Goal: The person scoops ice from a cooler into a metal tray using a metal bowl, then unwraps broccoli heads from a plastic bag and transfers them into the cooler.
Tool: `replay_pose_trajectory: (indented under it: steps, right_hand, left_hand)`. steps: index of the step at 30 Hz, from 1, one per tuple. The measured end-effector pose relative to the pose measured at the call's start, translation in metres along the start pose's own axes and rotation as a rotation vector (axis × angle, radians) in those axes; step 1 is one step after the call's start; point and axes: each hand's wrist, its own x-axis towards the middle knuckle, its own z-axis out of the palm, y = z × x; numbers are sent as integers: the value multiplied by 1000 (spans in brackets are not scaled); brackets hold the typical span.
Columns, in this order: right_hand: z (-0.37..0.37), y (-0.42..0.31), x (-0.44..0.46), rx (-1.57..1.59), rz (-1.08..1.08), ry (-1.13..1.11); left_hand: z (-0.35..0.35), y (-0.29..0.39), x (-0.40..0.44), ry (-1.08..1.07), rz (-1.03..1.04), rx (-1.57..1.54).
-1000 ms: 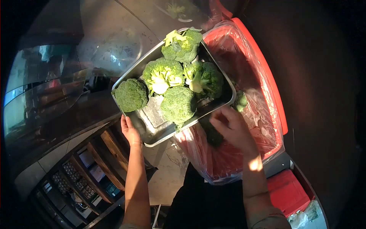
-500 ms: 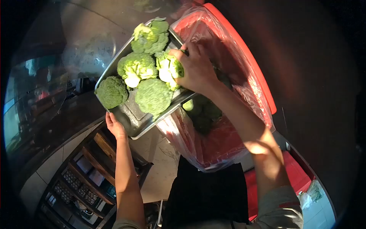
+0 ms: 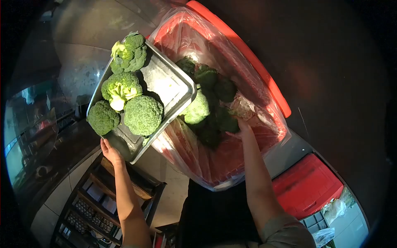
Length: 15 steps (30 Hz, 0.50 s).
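My left hand [image 3: 111, 152] grips the lower left corner of a metal tray [image 3: 182, 89]. Several broccoli heads lie along the tray's left side, among them a large round one [image 3: 143, 115] and one with its pale stem showing [image 3: 121, 89]. Right of the tray is a red bin [image 3: 248, 70] lined with clear plastic, with more broccoli [image 3: 197, 108] inside. My right hand [image 3: 241, 129] is down in the bin, its fingers curled against a dark broccoli head [image 3: 226, 120]; part of the hand is in shadow.
A closed red box [image 3: 308, 186] is at the lower right, beside a grey crate [image 3: 316, 224] and plastic bags. Dark shelving [image 3: 99, 198] with small packed items stands at the lower left. Dark glossy surfaces lie on both sides.
Two broccoli heads from the tray's right side are gone from it, and more lie in the bin. My right hand has moved from the tray down into the bin. The tray has shifted left.
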Motion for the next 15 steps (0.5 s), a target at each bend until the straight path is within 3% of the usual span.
replay_pose_trajectory:
  steps: [2, 5, 7, 9, 12, 15]
  right_hand:
    - [-4, -9, 19, 7, 95, 25]
    - [-9, -33, 18, 178, 4, -116]
    - [-15, -24, 45, 101, -226, 125]
    - [26, -26, -4, -173, -473, 429]
    - [12, 11, 66, -1139, -1033, 781]
    - [31, 3, 58, -1275, -827, 832]
  left_hand:
    - [1, 5, -2, -11, -11, -21]
    - [0, 7, -2, -10, -24, -23]
    - [0, 7, -4, 1, -29, -17]
    - [2, 7, -4, 20, -23, -21]
    - [4, 13, -7, -12, -46, -31]
    - [4, 13, -7, 8, -34, -4]
